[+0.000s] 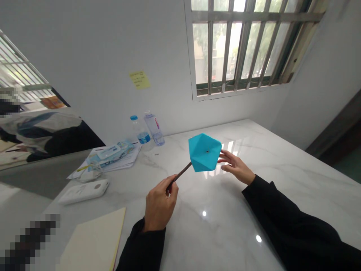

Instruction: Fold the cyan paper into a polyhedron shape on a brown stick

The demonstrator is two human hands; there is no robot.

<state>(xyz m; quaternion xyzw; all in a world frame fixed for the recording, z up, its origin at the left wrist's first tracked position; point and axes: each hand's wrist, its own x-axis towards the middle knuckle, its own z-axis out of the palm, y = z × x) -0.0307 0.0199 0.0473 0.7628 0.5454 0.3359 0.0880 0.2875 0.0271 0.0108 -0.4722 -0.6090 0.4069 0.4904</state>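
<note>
A blue pinwheel [203, 157] of folded paper, with a small pin at its centre, is held up above the marble-patterned table. Its thin brown stick [183, 171] slants down to the left. My left hand [161, 203] is closed around the lower part of this stick. On the other side, my right hand [235, 166] has its fingers apart beside the pinwheel's right edge. Whether a fingertip touches the paper I cannot tell, as the edge partly covers the fingers.
Two plastic bottles [154, 128] stand by the wall. Papers and a blue-and-white packet [114, 154] lie at the left, near a white flat device [84, 192]. A cream notepad [94, 241] is at the front left. A barred window [242, 49] is above; a person's sleeve [47, 126] shows far left.
</note>
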